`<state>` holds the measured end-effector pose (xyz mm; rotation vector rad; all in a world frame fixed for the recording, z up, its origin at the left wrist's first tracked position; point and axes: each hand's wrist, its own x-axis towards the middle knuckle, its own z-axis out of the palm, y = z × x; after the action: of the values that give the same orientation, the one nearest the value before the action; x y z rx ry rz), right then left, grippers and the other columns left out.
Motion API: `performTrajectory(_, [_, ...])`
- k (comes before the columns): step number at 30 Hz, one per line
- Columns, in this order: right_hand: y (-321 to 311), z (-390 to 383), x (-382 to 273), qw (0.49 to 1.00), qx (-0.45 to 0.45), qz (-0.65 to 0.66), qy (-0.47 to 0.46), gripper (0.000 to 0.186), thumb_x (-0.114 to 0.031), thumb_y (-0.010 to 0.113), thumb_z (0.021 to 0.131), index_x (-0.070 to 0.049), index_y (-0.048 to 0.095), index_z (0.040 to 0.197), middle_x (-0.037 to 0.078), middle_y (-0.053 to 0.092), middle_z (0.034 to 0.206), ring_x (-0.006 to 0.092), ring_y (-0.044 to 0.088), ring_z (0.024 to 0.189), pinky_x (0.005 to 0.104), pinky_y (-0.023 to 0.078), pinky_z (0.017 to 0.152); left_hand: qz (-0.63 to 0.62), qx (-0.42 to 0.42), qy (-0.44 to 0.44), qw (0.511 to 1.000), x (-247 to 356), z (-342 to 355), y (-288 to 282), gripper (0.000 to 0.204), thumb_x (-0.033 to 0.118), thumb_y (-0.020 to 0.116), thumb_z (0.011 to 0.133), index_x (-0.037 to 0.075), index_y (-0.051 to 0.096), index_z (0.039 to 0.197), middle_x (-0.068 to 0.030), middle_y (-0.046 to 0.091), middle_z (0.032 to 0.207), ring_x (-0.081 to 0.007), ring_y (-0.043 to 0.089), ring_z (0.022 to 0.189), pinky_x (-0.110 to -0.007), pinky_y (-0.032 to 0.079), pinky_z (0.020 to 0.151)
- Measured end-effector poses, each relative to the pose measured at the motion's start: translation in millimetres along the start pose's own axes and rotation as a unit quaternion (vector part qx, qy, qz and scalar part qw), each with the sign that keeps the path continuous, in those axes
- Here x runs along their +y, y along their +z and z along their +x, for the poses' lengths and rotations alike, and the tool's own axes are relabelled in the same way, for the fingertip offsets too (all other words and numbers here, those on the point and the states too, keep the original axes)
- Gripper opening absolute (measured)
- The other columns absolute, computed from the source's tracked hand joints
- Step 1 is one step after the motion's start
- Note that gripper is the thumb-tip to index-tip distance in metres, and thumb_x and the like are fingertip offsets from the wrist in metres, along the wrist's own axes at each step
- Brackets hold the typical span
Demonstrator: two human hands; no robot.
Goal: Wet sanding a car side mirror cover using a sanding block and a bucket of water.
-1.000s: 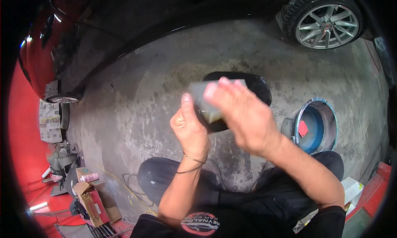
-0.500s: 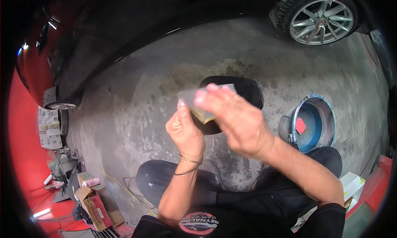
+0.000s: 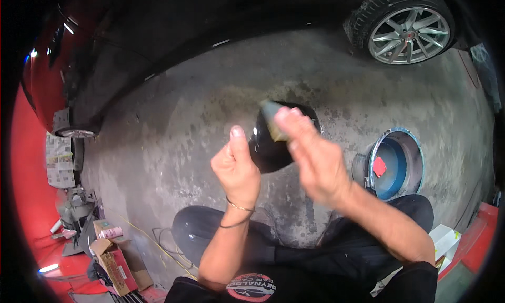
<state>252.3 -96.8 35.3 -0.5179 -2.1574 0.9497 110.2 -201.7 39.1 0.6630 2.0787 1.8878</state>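
Observation:
Between my hands is a glossy black, rounded shell (image 3: 271, 151), which looks like a car mirror cover. My left hand (image 3: 236, 169) is closed at its near left edge, thumb pointing up and the other fingers curled in. Over the shell's far side, my right hand (image 3: 318, 158) grips a thin grey and yellowish pad (image 3: 273, 118), probably a sanding pad. That pad is tilted and blurred by motion; its contact with the shell cannot be made out.
To the right stands a blue-rimmed bucket (image 3: 417, 169) with water and a red piece (image 3: 379, 166) inside. A dark car with a silver wheel (image 3: 410, 35) is ahead. Opened cardboard boxes (image 3: 115, 269) and a yellow cord (image 3: 152, 241) lie at lower left.
The pad and my right hand have shifted a little to the right and tipped steeper. More of the glossy black shell now shows. My left hand stays almost where it was.

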Motion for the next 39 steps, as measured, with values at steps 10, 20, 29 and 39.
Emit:
performTrajectory(10, [-5, -2, -21, 0.999, -0.021, 0.039, -0.02, 0.051, -0.004, 0.057, 0.113, -0.007, 0.062, 0.164, 0.021, 0.063, 0.167, 0.0439, 0.054, 0.16, 0.0572, 0.041, 0.135, -0.022, -0.003, 0.014, 1.0, 7, 1, 11, 0.042, 0.025, 0.061, 0.124, 0.002, 0.077, 0.093, 0.0058, 0.07, 0.091, -0.0041, 0.056, 0.081, -0.027, 0.046, 0.068])
performTrajectory(20, [3, 4, 7, 0.995, -0.049, 0.039, -0.079, 0.063, -0.004, 0.063, 0.106, 0.001, 0.051, 0.168, 0.023, 0.054, 0.174, 0.0468, 0.046, 0.165, 0.0571, 0.037, 0.138, -0.167, -0.013, -0.17, 0.971, -21, 22, -8, 0.055, 0.044, 0.059, 0.122, -0.007, 0.075, 0.135, -0.0158, 0.08, 0.128, -0.0257, 0.079, 0.11, -0.042, 0.068, 0.097])
performTrajectory(29, [23, -24, 11, 0.994, -0.031, 0.007, -0.105, 0.058, -0.014, 0.056, 0.111, 0.0, 0.053, 0.167, 0.027, 0.055, 0.172, 0.0471, 0.046, 0.165, 0.0598, 0.035, 0.139, -0.204, 0.018, -0.161, 0.965, -14, 2, 3, 0.055, 0.044, 0.062, 0.12, -0.006, 0.072, 0.14, -0.015, 0.078, 0.131, -0.0272, 0.078, 0.113, -0.044, 0.066, 0.102])
performTrajectory(39, [12, -19, -7, 0.986, -0.03, -0.064, -0.15, 0.06, -0.008, 0.064, 0.103, -0.004, 0.064, 0.163, 0.017, 0.064, 0.168, 0.0403, 0.055, 0.161, 0.0577, 0.042, 0.136, -0.195, 0.005, -0.207, 0.959, -5, 22, -6, 0.041, 0.042, 0.059, 0.121, 0.007, 0.076, 0.134, -0.0038, 0.078, 0.119, -0.014, 0.074, 0.103, -0.033, 0.061, 0.092])
